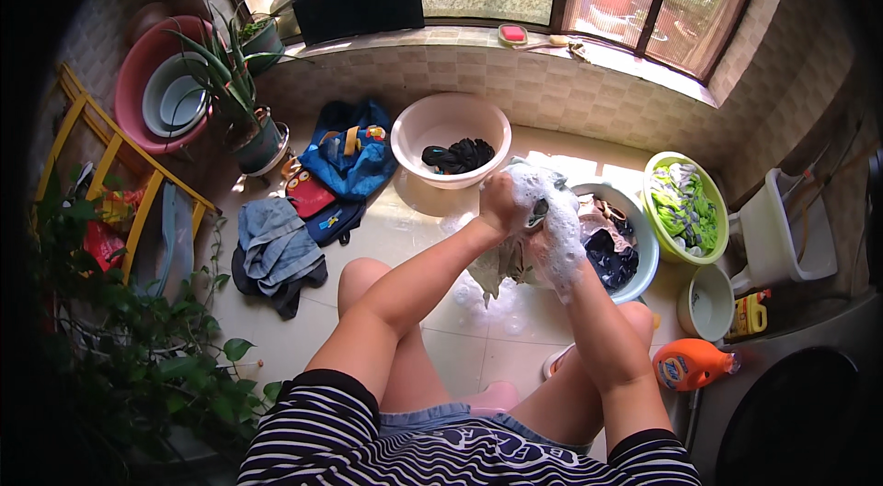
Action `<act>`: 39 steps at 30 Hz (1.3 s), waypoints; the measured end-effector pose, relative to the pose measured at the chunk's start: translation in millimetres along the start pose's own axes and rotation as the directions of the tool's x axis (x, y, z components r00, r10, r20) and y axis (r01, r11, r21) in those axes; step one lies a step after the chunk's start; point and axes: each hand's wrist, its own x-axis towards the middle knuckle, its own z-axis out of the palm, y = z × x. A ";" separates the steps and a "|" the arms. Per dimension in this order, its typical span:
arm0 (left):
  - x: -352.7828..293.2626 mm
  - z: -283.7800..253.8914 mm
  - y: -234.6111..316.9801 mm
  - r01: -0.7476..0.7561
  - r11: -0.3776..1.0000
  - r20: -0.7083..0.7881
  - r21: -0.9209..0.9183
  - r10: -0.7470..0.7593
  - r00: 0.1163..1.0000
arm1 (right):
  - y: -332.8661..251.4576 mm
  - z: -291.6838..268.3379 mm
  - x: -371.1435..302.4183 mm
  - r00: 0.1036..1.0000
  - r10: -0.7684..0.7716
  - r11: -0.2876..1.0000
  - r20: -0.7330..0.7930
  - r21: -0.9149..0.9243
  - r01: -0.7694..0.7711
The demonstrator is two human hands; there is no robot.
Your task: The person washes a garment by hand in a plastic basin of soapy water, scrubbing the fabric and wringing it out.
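Observation:
Both my hands are raised in front of me, closed on a wet, foam-covered greyish garment [501, 273]. My left hand [499, 203] grips it from the left side. My right hand [556, 251], coated in white suds, grips it on the right. Thick foam hides most of the fingers and the upper cloth; a loose end hangs below, and the kind of garment cannot be made out. Just right of my hands stands a light blue basin [651, 258] with dark and pinkish clothes. Suds [487, 304] lie on the tiles beneath.
Beyond my hands, a pale pink basin [414, 141] holds dark cloth. A lime-green basin [720, 242] of green-and-grey laundry and a small pale basin [706, 302] stand right, near an orange detergent bottle [690, 365]. Left lie denim clothes [280, 242], a blue bag [354, 169] and plants [175, 339].

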 end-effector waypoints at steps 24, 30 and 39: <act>30.8 -22.2 -9.5 0.545 0.112 0.521 -0.831 -0.186 0.833 | -6.3 -6.4 -16.8 0.949 -0.170 0.445 0.266 -0.838 0.315; 42.3 -25.6 2.3 0.422 -0.144 0.445 -0.895 -0.224 0.867 | -8.8 -39.9 14.7 0.972 -0.161 0.833 0.169 -0.505 0.226; 27.1 -18.1 -1.7 0.329 0.448 0.270 -0.831 -0.192 0.943 | -21.4 -8.9 7.2 0.994 -0.067 0.996 0.092 -0.048 0.072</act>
